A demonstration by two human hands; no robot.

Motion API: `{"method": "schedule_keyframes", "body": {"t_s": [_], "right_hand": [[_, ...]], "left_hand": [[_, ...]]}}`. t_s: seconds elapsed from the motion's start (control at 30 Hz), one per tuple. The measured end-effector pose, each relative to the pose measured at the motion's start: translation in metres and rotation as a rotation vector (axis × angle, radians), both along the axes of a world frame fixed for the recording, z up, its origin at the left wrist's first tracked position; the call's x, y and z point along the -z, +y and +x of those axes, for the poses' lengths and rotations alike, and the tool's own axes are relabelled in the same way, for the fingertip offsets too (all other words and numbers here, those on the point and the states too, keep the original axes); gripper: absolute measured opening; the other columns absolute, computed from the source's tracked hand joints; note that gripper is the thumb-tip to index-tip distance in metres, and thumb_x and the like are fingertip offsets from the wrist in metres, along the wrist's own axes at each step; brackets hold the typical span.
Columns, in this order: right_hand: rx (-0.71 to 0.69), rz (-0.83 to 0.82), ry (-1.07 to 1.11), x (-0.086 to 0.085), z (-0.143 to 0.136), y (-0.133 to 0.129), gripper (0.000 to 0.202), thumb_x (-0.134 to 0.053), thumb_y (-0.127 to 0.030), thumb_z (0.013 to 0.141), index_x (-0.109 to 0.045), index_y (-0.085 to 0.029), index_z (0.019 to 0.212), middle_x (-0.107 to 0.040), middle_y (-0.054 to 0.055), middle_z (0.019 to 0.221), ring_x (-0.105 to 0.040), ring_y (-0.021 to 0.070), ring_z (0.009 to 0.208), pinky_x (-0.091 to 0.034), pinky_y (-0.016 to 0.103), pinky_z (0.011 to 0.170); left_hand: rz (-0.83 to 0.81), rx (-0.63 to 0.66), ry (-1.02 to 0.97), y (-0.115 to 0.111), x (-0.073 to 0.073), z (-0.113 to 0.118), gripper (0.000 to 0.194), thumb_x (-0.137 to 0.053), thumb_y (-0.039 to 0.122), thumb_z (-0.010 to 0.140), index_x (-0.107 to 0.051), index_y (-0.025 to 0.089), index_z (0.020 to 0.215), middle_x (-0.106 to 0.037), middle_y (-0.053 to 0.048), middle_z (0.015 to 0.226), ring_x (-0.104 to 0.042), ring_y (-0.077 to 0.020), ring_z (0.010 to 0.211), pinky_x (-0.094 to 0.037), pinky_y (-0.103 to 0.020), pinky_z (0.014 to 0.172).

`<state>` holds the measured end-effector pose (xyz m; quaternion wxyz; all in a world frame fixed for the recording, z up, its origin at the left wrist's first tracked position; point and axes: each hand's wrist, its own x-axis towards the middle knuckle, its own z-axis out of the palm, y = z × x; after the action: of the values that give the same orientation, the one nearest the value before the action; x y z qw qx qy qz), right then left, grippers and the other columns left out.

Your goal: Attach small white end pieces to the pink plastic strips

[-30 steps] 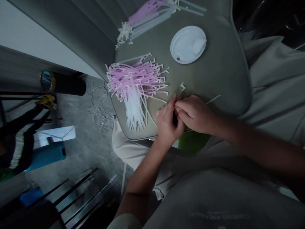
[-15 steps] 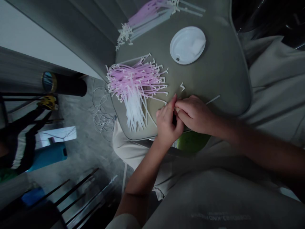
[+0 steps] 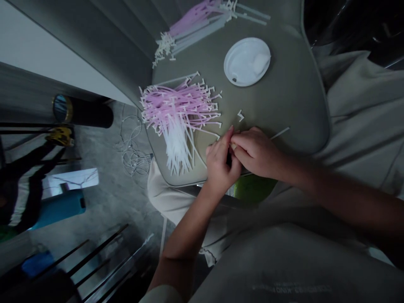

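Observation:
My left hand (image 3: 222, 162) and my right hand (image 3: 257, 151) meet at the fingertips over the seat's near edge, both closed in a pinch. A thin white tube (image 3: 280, 133) sticks out to the right from behind my right hand, which grips it. What lies between the fingertips of my left hand is hidden. Just beyond the hands is a small bent white clip (image 3: 240, 115). To the left lies a heap of pink tubes (image 3: 176, 101) with white angled ends, several white tubes (image 3: 178, 147) fanning out below them. One strip reaches close to my left hand.
All this rests on a grey-green padded seat (image 3: 284, 97). A white round lid (image 3: 240, 63) with a white lump on it is further back. Another bundle of pink and white tubes (image 3: 198, 31) lies by the backrest. Tangled wire (image 3: 134, 158) is on the floor.
The whole view has shifted very slightly to the left. My hands keep the same pinch in nearly the same place, and the tubes, clip and lid stay where they were.

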<state>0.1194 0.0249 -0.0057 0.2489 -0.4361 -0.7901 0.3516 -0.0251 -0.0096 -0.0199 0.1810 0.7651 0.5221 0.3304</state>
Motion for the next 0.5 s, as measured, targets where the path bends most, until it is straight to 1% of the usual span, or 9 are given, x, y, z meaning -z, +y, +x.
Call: {"method": "schedule_keyframes", "body": {"t_s": [0.23, 0.37, 0.5], "right_hand": [[0.037, 0.034, -0.02, 0.0013, -0.0029, -0.0023, 0.023, -0.037, -0.017, 0.089, -0.048, -0.019, 0.068, -0.061, 0.005, 0.068, -0.051, 0.0163, 0.066, -0.029, 0.034, 0.072], [0.036, 0.035, -0.019, 0.0004, -0.0036, -0.0023, 0.024, -0.037, -0.017, 0.09, -0.05, -0.018, 0.069, -0.061, 0.005, 0.069, -0.051, 0.0161, 0.067, -0.028, 0.034, 0.072], [0.03, 0.026, 0.005, -0.0002, -0.0023, -0.0022, 0.026, -0.037, -0.017, 0.091, -0.052, -0.018, 0.071, -0.062, 0.003, 0.071, -0.052, 0.0154, 0.069, -0.028, 0.032, 0.072]], "left_hand": [[-0.004, 0.039, -0.037, 0.0008, 0.0022, -0.001, 0.052, -0.046, 0.018, 0.091, -0.042, 0.018, 0.142, -0.065, -0.011, 0.129, -0.064, -0.0202, 0.113, -0.048, -0.037, 0.092], [-0.006, 0.018, -0.047, 0.0003, 0.0021, -0.0011, 0.052, -0.047, 0.015, 0.09, -0.044, 0.017, 0.141, -0.065, -0.011, 0.128, -0.063, -0.0198, 0.113, -0.048, -0.037, 0.094], [0.012, -0.007, -0.057, -0.0004, 0.002, -0.0003, 0.052, -0.047, 0.017, 0.09, -0.045, 0.02, 0.142, -0.066, -0.009, 0.128, -0.063, -0.0195, 0.112, -0.049, -0.036, 0.094]]}}
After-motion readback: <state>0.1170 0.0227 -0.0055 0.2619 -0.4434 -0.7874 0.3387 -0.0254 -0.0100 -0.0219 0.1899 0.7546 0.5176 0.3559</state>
